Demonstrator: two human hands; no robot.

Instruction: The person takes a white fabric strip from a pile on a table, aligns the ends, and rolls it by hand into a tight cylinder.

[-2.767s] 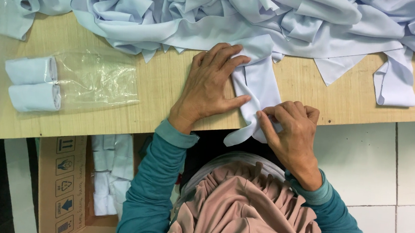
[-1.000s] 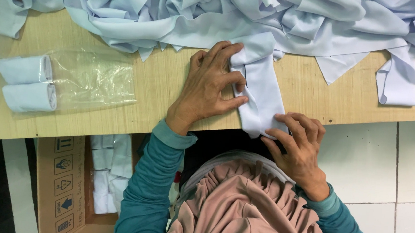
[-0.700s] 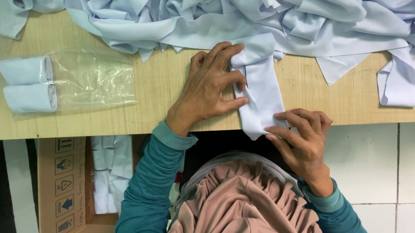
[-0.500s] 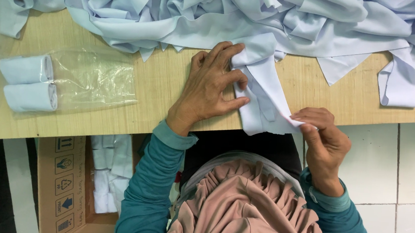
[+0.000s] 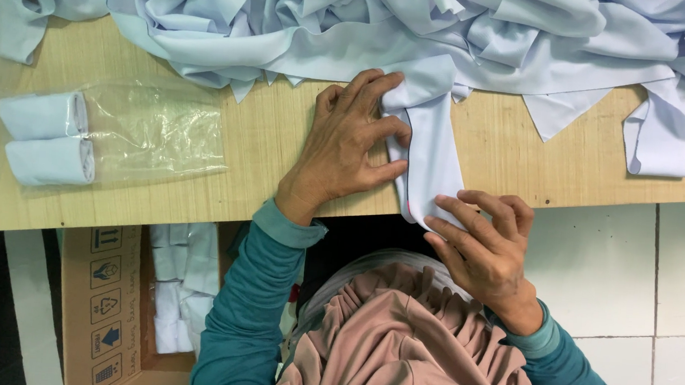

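A narrow pale blue cloth strip (image 5: 432,146) lies across the wooden table (image 5: 263,162) and hangs over its near edge. My left hand (image 5: 350,148) lies flat beside it, fingertips pressing its left edge. My right hand (image 5: 481,240) pinches the strip's lower end at the table edge. The strip runs up into a big heap of pale blue cloth (image 5: 356,22) along the far side.
Two rolled pale blue cloths (image 5: 45,136) sit in a clear plastic bag (image 5: 152,133) at the left. A cardboard box (image 5: 118,305) with more rolls stands on the floor under the table. A loose strip (image 5: 657,132) lies at the right, white floor tiles (image 5: 668,300) below.
My right hand went right pulling the strip's end out over the table edge, then came back left to the end. My left hand stayed pressed on the strip.
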